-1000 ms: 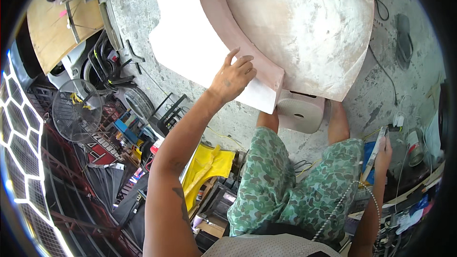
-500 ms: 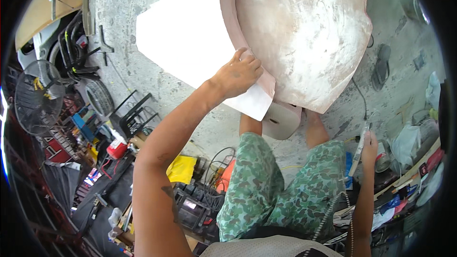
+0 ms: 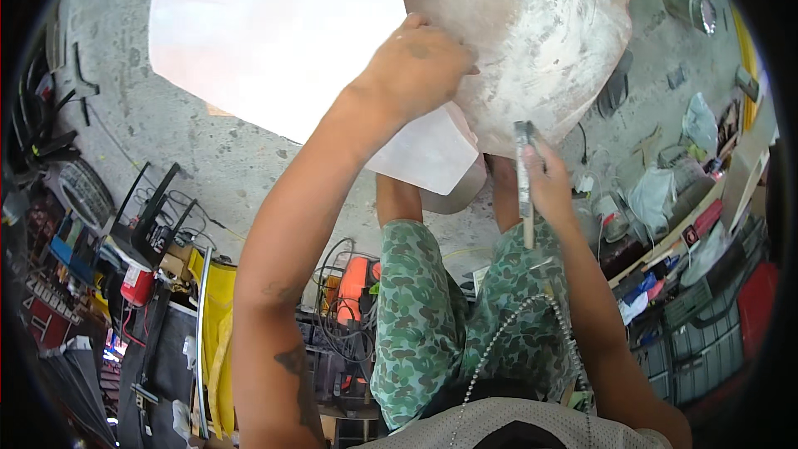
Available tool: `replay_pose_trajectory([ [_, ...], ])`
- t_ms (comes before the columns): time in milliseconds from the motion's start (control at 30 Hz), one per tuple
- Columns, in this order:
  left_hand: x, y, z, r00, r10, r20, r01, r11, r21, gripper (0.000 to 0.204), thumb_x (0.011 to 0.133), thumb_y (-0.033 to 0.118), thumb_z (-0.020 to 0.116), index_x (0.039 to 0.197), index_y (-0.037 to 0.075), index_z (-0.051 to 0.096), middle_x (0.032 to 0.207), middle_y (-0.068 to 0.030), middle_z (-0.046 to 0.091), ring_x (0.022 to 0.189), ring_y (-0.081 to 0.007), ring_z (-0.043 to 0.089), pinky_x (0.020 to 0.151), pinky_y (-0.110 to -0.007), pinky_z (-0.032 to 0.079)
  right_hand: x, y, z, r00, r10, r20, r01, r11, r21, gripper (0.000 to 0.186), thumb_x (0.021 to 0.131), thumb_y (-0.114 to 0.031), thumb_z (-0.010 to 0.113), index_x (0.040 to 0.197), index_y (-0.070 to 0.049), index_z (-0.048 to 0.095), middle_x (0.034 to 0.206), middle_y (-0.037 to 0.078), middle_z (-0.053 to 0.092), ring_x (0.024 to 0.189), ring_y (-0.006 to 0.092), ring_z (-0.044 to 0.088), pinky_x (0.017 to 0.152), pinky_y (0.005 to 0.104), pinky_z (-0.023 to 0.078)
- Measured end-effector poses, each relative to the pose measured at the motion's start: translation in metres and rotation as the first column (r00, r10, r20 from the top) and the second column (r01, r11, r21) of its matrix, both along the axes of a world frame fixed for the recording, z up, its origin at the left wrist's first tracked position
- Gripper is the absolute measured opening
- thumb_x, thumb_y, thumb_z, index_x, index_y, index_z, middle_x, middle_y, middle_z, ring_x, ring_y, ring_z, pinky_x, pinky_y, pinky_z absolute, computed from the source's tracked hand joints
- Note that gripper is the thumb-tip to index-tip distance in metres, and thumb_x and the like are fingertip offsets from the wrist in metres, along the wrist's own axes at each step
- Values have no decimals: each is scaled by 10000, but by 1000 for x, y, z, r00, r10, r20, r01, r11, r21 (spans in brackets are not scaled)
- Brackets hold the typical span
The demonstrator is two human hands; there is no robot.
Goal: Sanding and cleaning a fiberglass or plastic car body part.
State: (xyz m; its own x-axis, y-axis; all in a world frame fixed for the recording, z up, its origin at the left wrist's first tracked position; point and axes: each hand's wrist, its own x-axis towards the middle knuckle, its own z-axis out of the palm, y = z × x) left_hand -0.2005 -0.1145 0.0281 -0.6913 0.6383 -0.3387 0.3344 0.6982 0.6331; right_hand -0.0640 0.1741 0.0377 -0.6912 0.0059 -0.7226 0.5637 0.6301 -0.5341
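Note:
My left hand (image 3: pixel 420 66) is closed on the inner edge of a large, bright white moulded panel (image 3: pixel 274 41), its fingers curled over beside a dusty pinkish-brown curved panel (image 3: pixel 490 0). The fingertips are partly hidden. My right hand (image 3: pixel 549 183) is wrapped round a long, narrow grey tool (image 3: pixel 524 170) with a pale wood-coloured end, held upright near the curved panel's lower edge. The tool's kind is not clear. A white flap-like corner (image 3: pixel 432 150) of the panel sticks out below my left wrist, above a pale rounded block (image 3: pixel 461 191).
Grey concrete floor (image 3: pixel 125 58) surrounds the panels. At left are a tyre (image 3: pixel 83 187), a black stand and a red bottle (image 3: pixel 137 283). An orange tool (image 3: pixel 356 287) and cables lie near my legs. At right are a metal can (image 3: pixel 690 4), a sandal (image 3: pixel 613 91) and clutter.
My right hand has come up and inward with the tool, from beside my leg to the curved panel's edge. The white panel has shifted left in view; my left hand stays on its edge.

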Motion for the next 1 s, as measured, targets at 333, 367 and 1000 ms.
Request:
replay_pose_trajectory([
  [333,42,-5,-3,999,-11,-44,15,997,75,65,799,105,680,811,143,731,876,-10,643,1025,-198,625,1223,-525,195,18,5,-8,996,57,64,-57,998,8,459,1020,-259,556,1389,14,541,1276,214,643,1186,282,605,1045,365,424],
  [367,41,-1,-3,999,-1,-47,4,997,80,73,781,97,679,805,142,732,869,-11,638,1021,-199,626,1215,-546,197,16,9,-6,996,61,64,-59,998,-21,459,1020,-259,556,1389,14,541,1276,214,643,1186,282,605,1045,365,424],
  [1000,163,60,45,898,437,49,-419,884,-206,636,853,194,703,1428,61,465,1529,-263,357,1450,-461,293,1177,-602,229,-2,26,21,707,-464,534,640,742,-201,399,1033,-293,575,1329,-25,583,916,36,652,721,131,635,646,281,525],
])
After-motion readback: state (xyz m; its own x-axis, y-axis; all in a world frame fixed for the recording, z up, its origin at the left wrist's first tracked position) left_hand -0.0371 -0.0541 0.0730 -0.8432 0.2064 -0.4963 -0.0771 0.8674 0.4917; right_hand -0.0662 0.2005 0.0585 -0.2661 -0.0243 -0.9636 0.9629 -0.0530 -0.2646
